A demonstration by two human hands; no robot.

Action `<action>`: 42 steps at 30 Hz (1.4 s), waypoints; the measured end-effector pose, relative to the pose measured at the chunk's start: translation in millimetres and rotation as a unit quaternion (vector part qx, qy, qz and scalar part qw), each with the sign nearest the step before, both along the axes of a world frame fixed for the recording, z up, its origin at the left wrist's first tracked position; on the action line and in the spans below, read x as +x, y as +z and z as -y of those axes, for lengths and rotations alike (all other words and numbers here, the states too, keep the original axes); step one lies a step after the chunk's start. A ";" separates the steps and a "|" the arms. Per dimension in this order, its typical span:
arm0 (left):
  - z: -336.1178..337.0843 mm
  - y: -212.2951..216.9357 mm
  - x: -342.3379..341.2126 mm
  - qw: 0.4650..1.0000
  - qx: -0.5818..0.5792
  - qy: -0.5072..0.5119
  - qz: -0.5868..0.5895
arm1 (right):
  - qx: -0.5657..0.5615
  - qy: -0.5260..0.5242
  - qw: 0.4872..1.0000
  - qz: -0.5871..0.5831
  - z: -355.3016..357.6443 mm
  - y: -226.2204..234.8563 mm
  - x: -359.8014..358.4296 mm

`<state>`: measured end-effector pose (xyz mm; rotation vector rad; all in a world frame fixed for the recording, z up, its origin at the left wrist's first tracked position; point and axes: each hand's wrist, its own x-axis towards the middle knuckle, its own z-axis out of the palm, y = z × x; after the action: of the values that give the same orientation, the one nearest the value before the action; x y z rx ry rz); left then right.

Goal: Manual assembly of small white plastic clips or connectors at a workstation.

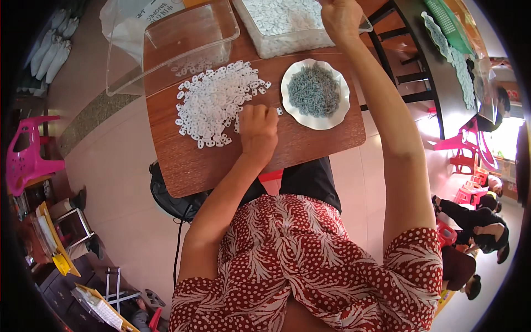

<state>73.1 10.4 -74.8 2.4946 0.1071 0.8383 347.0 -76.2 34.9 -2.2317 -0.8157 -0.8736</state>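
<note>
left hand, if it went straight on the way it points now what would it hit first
The left hand would probably meet the right fringe of the pile of white pieces, just beyond its knuckles; its height is unclear, so it might pass over them.

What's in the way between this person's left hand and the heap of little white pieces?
Nothing visible: the left hand is right at the right-hand edge of the heap of white pieces. The scalloped white plate sits off to the hand's other side.
</note>
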 end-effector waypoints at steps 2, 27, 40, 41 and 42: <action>6.4 -8.2 14.8 0.999 0.031 -0.010 -0.034 | -0.081 -0.030 0.996 0.026 -6.6 -12.8 17.4; -36.9 10.4 -57.3 0.729 -0.672 0.059 -0.114 | 0.004 0.232 0.964 -0.131 -18.7 -51.4 -160.5; -32.1 15.7 -78.4 0.697 -0.712 0.016 -0.088 | -0.050 0.115 0.955 -0.270 41.4 -75.7 -237.1; -30.7 16.2 -78.3 0.693 -0.715 0.026 -0.094 | -0.032 0.090 0.963 -0.251 44.9 -73.9 -237.8; -30.1 16.0 -78.8 0.690 -0.717 0.021 -0.097 | -0.034 0.084 0.964 -0.250 49.9 -73.8 -235.5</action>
<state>-5.7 40.5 -58.8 1.0248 0.6205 0.2152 111.5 -126.1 -39.0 -2.2563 -0.7792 -0.1831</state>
